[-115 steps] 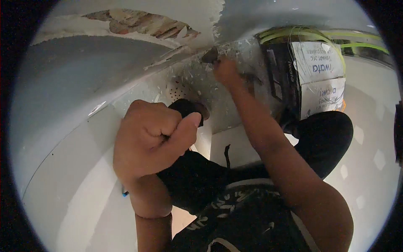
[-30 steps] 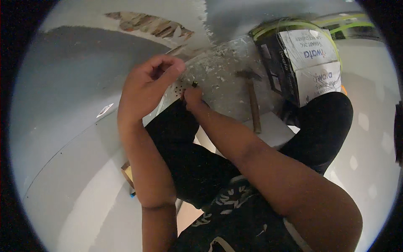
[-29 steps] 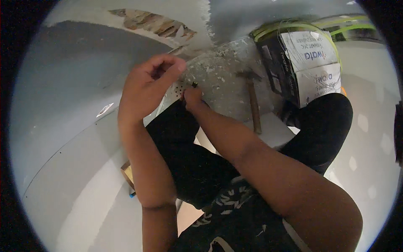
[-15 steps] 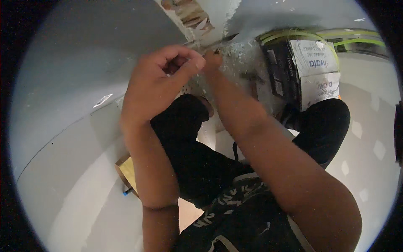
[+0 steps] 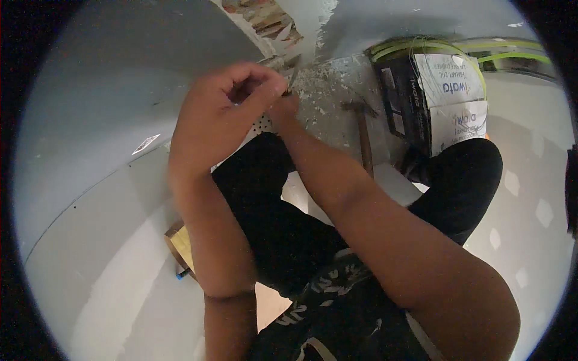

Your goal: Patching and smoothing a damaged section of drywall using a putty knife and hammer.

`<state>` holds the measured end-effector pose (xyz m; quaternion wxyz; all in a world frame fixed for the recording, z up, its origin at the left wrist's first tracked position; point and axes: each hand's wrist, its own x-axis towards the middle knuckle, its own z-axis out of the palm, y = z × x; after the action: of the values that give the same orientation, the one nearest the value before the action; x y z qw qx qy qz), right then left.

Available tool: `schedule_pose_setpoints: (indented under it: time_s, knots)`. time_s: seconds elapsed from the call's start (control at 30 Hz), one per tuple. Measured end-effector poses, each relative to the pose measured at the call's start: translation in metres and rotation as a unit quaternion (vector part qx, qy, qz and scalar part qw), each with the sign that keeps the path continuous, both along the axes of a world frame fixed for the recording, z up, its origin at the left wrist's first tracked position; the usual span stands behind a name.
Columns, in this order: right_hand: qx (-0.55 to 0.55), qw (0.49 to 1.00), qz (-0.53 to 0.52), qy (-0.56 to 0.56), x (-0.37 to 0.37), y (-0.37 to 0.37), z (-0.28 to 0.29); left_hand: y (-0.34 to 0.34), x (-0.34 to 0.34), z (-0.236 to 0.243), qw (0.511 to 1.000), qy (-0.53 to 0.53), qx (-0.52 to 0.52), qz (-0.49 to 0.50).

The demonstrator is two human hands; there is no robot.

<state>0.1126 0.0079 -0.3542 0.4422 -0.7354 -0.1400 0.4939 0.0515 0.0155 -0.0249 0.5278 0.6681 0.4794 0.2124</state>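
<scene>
My left hand (image 5: 220, 114) is raised in front of the damaged wall corner, its thumb and forefinger pressed together. Whatever lies between them is too small or hidden to make out. Close beside those fingertips, slightly lower, my right hand (image 5: 283, 111) is closed around a tool with a thin, pointed blade, which looks like a knife (image 5: 294, 71). The blade points up toward the wall; the handle is hidden by the fingers. Beyond both hands, a rough broken opening (image 5: 265, 21) in the wall shows brown, crumbled material.
A hammer (image 5: 365, 141) lies on the debris-strewn floor (image 5: 337, 84) right of my right forearm. Farther right stands a black and white box (image 5: 451, 114), with a yellow-green hose (image 5: 512, 54) behind it. A yellow object (image 5: 182, 246) is beside my left forearm.
My right hand has shifted left and slightly down, and its blade has swung from pointing right to pointing up. The hammer has come into clearer view. My left hand has moved slightly left.
</scene>
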Motion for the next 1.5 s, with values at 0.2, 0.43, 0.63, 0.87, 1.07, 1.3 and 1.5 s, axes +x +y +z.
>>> schedule_pose_setpoints:
  time_s: [0.2,0.43,0.63,0.87,1.07,1.3,1.5]
  knots:
    - [0.079,0.996,0.008,-0.034,-0.038,-0.062,0.015,-0.011,-0.017,0.002,0.999,0.039,-0.023,0.012]
    - [0.028,0.999,0.005,-0.016,-0.008,0.002,0.015,-0.001,-0.001,0.012,0.999,0.015,-0.032,0.011]
    - [0.086,0.995,0.009,-0.054,-0.042,-0.068,0.027,-0.012,-0.015,0.005,0.999,0.042,-0.011,0.013]
    - [0.012,1.000,0.023,-0.017,-0.007,-0.002,0.016,-0.006,-0.008,0.008,0.999,0.013,-0.031,0.013]
    - [0.087,0.991,-0.007,-0.097,-0.033,-0.063,0.032,-0.008,-0.016,0.008,0.999,0.026,-0.022,0.006]
    - [-0.045,0.991,-0.098,0.085,0.039,0.022,0.059,-0.008,-0.011,0.013,0.999,0.028,-0.027,0.010]
    - [0.026,0.985,0.040,-0.165,0.003,-0.094,0.013,-0.002,0.007,0.012,0.998,0.026,0.048,-0.043]
